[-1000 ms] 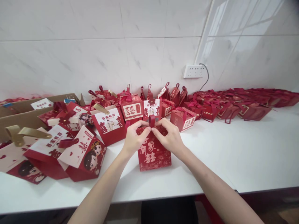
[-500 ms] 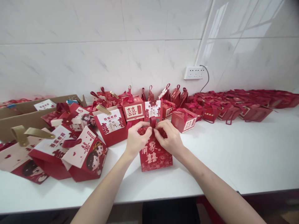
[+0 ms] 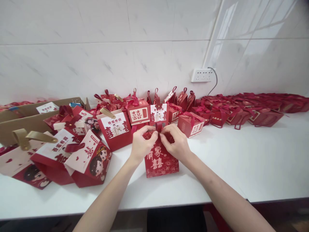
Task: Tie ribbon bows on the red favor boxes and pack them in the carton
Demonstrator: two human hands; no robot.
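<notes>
A red gift box [image 3: 162, 161] with pale Chinese characters and a flower pattern stands upright on the white table [image 3: 231, 161]. Its dark red ribbon loop [image 3: 158, 126] sticks up at the top. My left hand [image 3: 144, 141] is closed at the upper left of the box, thumb and fingers pinching its top edge beside the loop. From the other side my right hand [image 3: 175, 141] grips the same top edge, its thumb close to my left thumb. The fingers cover the box's upper corners, and what exactly lies between the fingertips is hidden.
Several red and white gift boxes [image 3: 93, 161] stand at the left, by an open cardboard carton [image 3: 21, 122]. More boxes [image 3: 138, 112] line up behind my hands. A long row of red boxes [image 3: 265, 116] runs right along the tiled wall, under a socket strip [image 3: 202, 75].
Both hands stay at the top of the box with hardly any movement. The whole view has shifted very slightly.
</notes>
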